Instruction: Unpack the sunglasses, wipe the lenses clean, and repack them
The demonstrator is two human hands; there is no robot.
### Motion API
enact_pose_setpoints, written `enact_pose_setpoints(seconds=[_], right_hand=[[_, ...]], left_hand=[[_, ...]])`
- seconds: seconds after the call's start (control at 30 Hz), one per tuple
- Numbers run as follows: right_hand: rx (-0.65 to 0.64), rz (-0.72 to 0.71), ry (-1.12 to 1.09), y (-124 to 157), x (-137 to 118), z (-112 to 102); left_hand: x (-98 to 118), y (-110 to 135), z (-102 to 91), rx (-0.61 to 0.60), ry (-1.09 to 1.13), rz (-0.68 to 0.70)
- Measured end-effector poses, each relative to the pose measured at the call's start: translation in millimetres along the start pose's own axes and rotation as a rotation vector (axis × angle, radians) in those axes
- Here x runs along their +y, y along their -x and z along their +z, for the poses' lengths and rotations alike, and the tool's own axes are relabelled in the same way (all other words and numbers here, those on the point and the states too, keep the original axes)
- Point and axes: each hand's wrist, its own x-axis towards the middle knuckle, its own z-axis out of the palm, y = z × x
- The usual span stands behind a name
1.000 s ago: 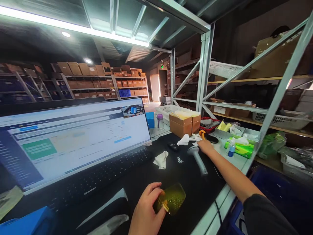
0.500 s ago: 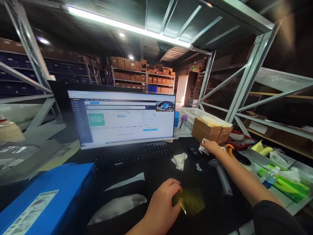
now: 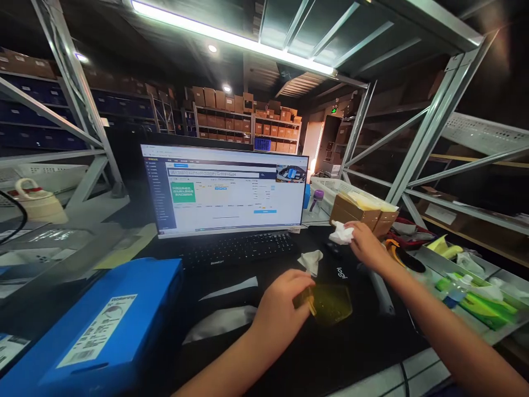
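My left hand grips the left edge of a yellow translucent lens-like piece just above the black desk mat. My right hand is raised over the mat to the right and holds a crumpled white tissue. A second crumpled tissue lies on the mat between the keyboard and the yellow piece. A grey handheld scanner lies partly hidden under my right forearm.
A lit monitor stands behind the keyboard. A blue box lies at front left. Cardboard boxes, a purple-capped bottle, a tray with a green pack and metal shelf posts crowd the right.
My right hand picked up the white tissue by the cardboard boxes and lifted it off the desk. The view swung left, and my left hand stayed on the yellow piece.
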Motion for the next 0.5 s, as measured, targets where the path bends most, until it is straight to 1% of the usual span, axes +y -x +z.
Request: enact_pose_setpoints(seconds=[0.03, 0.07, 0.13, 0.17, 0.23, 0.3, 0.37, 0.4, 0.43, 0.5], right_hand=[[0.042, -0.046, -0.055, 11, -19, -9], [0.111, -0.105, -0.168, 20, -37, -19], [0.195, -0.167, -0.310, 35, -70, -40], [0.229, -0.189, -0.325, 40, -84, -50], [0.317, -0.216, -0.259, 44, -109, -61], [0.428, -0.251, -0.205, 45, -133, -60], [0.494, -0.324, -0.269, 47, -157, -51], [0.488, -0.380, -0.337, 49, -169, -46], [0.453, -0.439, -0.405, 52, -181, -40], [0.331, -0.537, -0.493, 57, -200, -31]], left_hand=[[1, -1, -6.4, 0.007, -0.018, 0.013], [2, -3, -12.9, 0.010, -0.049, 0.017], [2, -5, -25.8, 0.023, -0.140, 0.010], [1, -7, -31.8, 0.035, -0.197, 0.005], [-2, -9, -42.3, 0.059, -0.309, -0.002], [-3, -10, -50.4, 0.078, -0.411, -0.008], [-3, -9, -56.9, 0.089, -0.507, -0.054], [-2, -9, -59.6, 0.094, -0.560, -0.095], [-1, -8, -62.0, 0.105, -0.616, -0.146], [0, -8, -65.5, 0.144, -0.715, -0.239]])
